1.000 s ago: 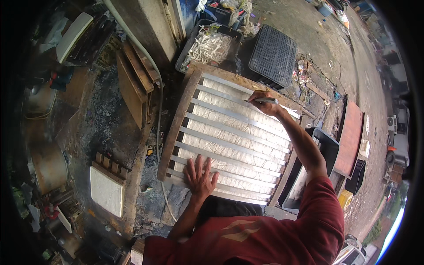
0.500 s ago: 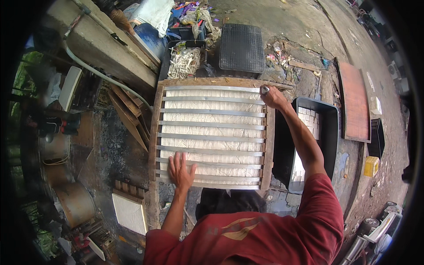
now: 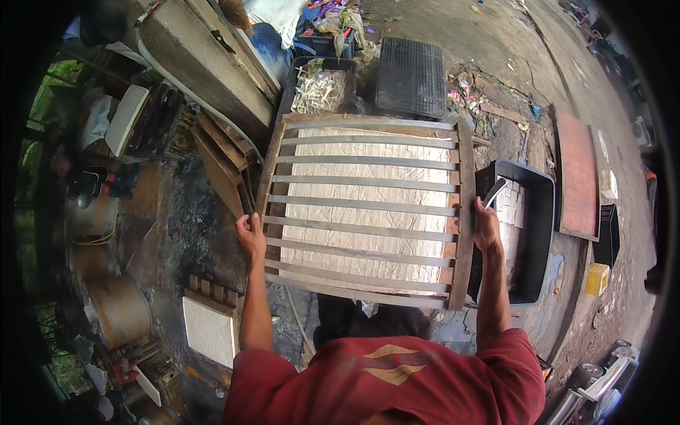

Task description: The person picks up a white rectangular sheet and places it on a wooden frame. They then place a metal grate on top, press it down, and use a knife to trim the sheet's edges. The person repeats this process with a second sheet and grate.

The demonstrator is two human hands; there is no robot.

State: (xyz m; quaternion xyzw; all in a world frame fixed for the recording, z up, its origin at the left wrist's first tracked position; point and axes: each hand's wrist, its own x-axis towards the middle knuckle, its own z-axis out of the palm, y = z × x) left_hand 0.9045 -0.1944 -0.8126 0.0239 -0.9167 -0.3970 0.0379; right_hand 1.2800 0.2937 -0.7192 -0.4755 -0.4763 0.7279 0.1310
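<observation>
In front of me is a wooden frame (image 3: 464,212) crossed by several thin metal strips (image 3: 368,183). Beneath the strips lies a wrinkled white slab (image 3: 361,248), cut lines not clearly visible. My left hand (image 3: 251,237) has its fingers curled on the frame's left rail. At the right rail, my right hand (image 3: 486,225) is closed, its fingers against the wood. A narrow grey metal tool (image 3: 496,190) sticks up out of that hand; its exact kind is unclear.
Right of the frame stands a black tub (image 3: 542,241) with white blocks (image 3: 511,212). Beyond are a black crate (image 3: 411,74) and a bin of white scraps (image 3: 319,88). Wooden boards (image 3: 219,159) lean at left, above a white slab on a slatted board (image 3: 209,329). A reddish board (image 3: 577,173) lies far right.
My left hand went from lying flat over the strips to the left rail. My right hand came down from the far right corner to the right rail. The frame looks nearer and shifted against the slab.
</observation>
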